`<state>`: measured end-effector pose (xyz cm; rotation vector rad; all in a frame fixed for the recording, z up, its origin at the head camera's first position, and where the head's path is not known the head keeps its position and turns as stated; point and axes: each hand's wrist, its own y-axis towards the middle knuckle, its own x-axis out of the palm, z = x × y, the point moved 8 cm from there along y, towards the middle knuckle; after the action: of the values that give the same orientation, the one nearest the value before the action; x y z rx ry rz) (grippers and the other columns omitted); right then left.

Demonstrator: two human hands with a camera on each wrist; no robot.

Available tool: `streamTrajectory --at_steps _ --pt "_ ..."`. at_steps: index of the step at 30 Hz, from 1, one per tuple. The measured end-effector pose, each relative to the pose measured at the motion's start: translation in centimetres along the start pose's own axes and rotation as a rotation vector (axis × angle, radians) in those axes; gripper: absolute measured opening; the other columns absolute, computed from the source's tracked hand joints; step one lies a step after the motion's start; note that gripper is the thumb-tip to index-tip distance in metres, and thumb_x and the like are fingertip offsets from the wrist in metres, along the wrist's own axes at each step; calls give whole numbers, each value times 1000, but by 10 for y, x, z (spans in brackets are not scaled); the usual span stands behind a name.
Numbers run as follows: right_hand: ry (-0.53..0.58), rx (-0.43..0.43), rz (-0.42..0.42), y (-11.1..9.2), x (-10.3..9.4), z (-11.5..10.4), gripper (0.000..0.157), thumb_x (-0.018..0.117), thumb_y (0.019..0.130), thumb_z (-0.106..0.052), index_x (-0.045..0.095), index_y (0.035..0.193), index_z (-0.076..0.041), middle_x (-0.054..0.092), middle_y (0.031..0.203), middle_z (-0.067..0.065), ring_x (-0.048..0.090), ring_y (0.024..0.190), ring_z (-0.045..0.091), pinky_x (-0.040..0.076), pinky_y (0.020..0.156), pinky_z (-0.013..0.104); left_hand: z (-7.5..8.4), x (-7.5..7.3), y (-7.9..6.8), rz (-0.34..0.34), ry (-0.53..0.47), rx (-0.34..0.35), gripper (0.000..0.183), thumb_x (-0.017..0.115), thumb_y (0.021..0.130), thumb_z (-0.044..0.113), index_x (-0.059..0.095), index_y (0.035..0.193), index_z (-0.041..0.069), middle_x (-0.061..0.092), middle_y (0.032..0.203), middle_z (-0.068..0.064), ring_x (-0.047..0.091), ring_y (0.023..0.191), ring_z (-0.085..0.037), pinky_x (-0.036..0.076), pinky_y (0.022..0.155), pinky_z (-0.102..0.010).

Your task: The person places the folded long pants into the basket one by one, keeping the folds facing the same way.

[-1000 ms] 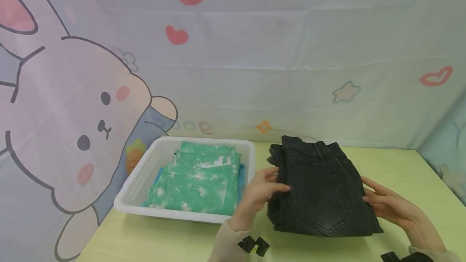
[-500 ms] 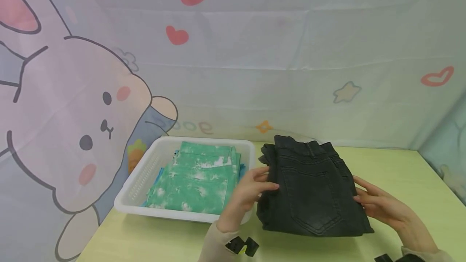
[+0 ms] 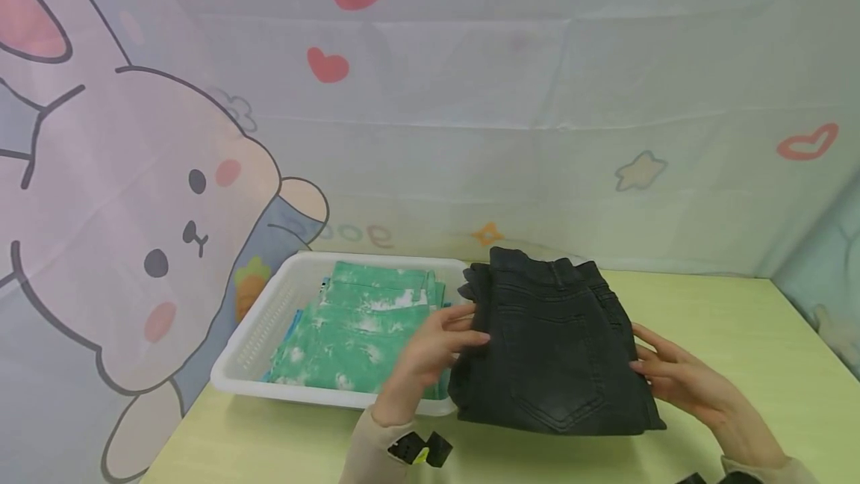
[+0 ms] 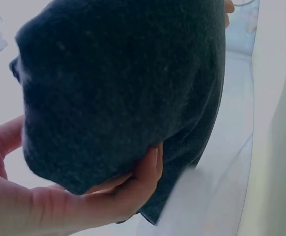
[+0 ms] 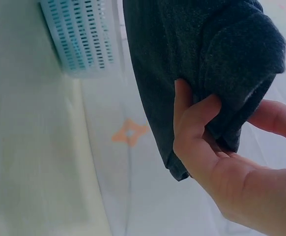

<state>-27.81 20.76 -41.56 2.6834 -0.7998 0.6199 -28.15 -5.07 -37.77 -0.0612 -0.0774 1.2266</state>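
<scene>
Folded black jeans hang above the table between my two hands, back pocket facing up. My left hand grips their left side, thumb on top and fingers curled beneath, as the left wrist view shows. On the opposite side my right hand pinches the folded edge; in the right wrist view its fingers curl under the cloth. Just left of the jeans stands a white plastic basket with green tie-dye folded clothing in it. The jeans and my left hand overlap the basket's right end in the head view.
Blue cloth peeks out under the green clothing. The basket stands on a pale yellow-green table. Behind the table hangs a curtain printed with a rabbit, hearts and stars.
Both hands have carried the black jeans leftward, to the basket's right end. Basket and green clothing have stayed in place.
</scene>
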Motion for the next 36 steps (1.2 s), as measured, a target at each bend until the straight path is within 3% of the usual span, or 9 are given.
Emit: streamTrajectory --at_steps 8,11,15,20,24,28,32,34,36 --pt "-64 45 54 7 -1 10 55 25 94 4 32 133 -35 46 128 -19 47 118 6 42 96 29 -5 -14 -4 -20 -5 -33 62 55 84 7 27 139 2 31 140 -26 31 126 -45 23 100 -62" --pt "-123 73 111 9 -4 14 64 28 94 2 5 142 -33 43 127 -22 47 117 3 42 95 29 -6 -20 -6 -21 -1 -43 62 55 84 8 27 139 3 27 142 -26 25 128 -48 22 100 -62" --pt "-233 103 177 14 -5 17 71 33 95 -2 -22 138 -11 23 143 -13 46 115 -2 42 94 27 -6 -29 -10 -16 3 -48 61 55 85 8 28 139 4 22 143 -27 20 129 -48 21 100 -63" --pt "-320 112 204 27 0 18 74 37 94 -5 -23 138 -7 17 144 -7 46 114 -4 43 93 27 -2 -41 -13 -25 -11 -52 61 54 85 8 26 139 2 22 143 -26 23 129 -47 21 100 -62" --pt "-346 110 202 35 7 20 75 39 94 -6 -22 138 -6 10 148 1 47 113 -4 43 92 27 0 -49 -17 -44 7 -52 63 54 85 10 24 140 2 26 142 -26 31 126 -44 32 96 -53" --pt "-320 84 175 41 14 20 76 39 93 -4 -22 137 -4 32 133 -16 48 115 0 43 92 27 1 -54 -19 -53 15 -54 63 54 85 12 24 140 2 25 143 -24 34 125 -42 36 89 -40" --pt "-293 66 158 45 19 20 76 39 93 -3 -22 137 -3 39 123 -22 48 115 1 44 92 27 2 -57 -21 -72 11 -49 62 53 86 12 23 140 2 25 143 -24 36 124 -41 38 86 -37" --pt "-299 69 169 46 20 20 76 40 93 -4 -22 138 -3 37 128 -19 48 115 1 44 92 27 3 -58 -22 -85 17 -42 62 52 87 12 22 140 1 25 143 -25 37 124 -41 38 87 -37" --pt "-324 81 192 47 20 21 77 41 93 -5 -22 138 -4 27 142 -5 48 114 0 43 92 27 4 -62 -23 -86 30 -42 62 52 87 13 22 140 1 25 143 -25 39 123 -41 40 85 -36"
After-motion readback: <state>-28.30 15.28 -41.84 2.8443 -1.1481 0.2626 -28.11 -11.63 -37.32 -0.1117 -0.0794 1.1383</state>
